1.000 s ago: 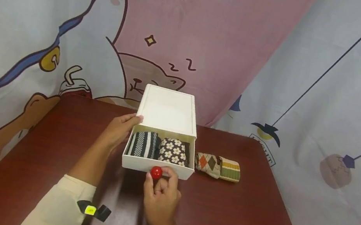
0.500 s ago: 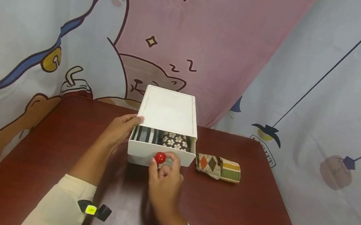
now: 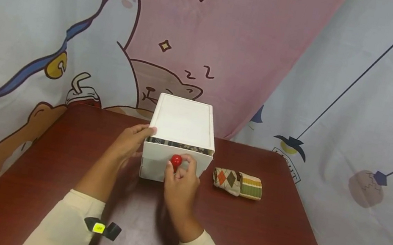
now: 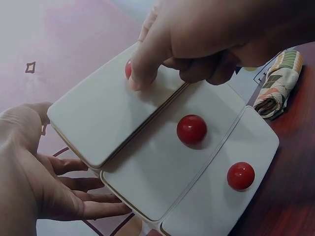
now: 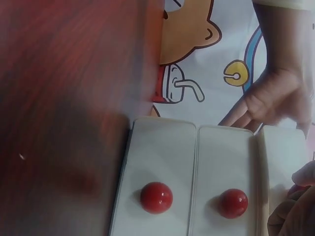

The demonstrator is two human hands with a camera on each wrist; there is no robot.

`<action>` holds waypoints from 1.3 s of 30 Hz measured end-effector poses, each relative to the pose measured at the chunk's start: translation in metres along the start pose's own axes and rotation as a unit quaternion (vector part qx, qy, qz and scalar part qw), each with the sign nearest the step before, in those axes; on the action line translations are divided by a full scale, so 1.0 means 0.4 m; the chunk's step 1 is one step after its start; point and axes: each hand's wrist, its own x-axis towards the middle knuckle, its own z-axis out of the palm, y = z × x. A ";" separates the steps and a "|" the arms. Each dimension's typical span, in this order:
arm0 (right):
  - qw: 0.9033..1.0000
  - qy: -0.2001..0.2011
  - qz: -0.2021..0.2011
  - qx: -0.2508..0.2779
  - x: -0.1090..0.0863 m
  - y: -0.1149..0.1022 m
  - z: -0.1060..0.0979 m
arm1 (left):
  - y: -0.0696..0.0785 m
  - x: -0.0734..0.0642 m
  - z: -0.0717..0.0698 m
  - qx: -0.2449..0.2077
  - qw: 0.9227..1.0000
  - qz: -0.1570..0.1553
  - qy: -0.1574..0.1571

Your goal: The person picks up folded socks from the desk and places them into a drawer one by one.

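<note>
- Head view: a white drawer unit [image 3: 183, 119] stands on the dark red counter [image 3: 259, 235], between the two hands and near the far edge.
- Its top drawer [image 3: 155, 150] sits slightly out; through the narrow gap above its front shows a strip of dark patterned fabric [image 3: 190, 148], one part striped, the other flowered.
- Right hand [image 3: 183, 182]: thumb and forefinger pinch the red knob [image 3: 176, 161] of that drawer, the other fingers curled under.
- Left hand [image 3: 131, 141]: thumb at the unit's upper edge, the other fingers fairly straight and spread along its left side, as the left wrist view shows.
- Below, the middle knob [image 4: 192, 130] and the bottom knob [image 4: 241, 175], both red, sit on two drawers pushed in.
- Rolled cloth [image 3: 227, 181] lies on the counter just right of the unit, diamonds toward it, green and yellow stripes at the far end.
- Behind hangs a cartoon-printed backdrop [image 3: 240, 39]; both sleeves are cream, the left one [image 3: 60, 225] banded in black with a yellow tag.
</note>
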 end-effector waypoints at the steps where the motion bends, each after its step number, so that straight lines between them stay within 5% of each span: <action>1: 1.000 -0.002 0.003 -0.001 0.003 0.000 0.001 | 0.000 0.000 0.000 -0.001 1.000 0.000 0.000; 39: 0.999 -0.024 0.036 0.015 0.038 0.013 0.001 | 0.000 -0.004 0.000 -0.014 1.000 0.010 -0.011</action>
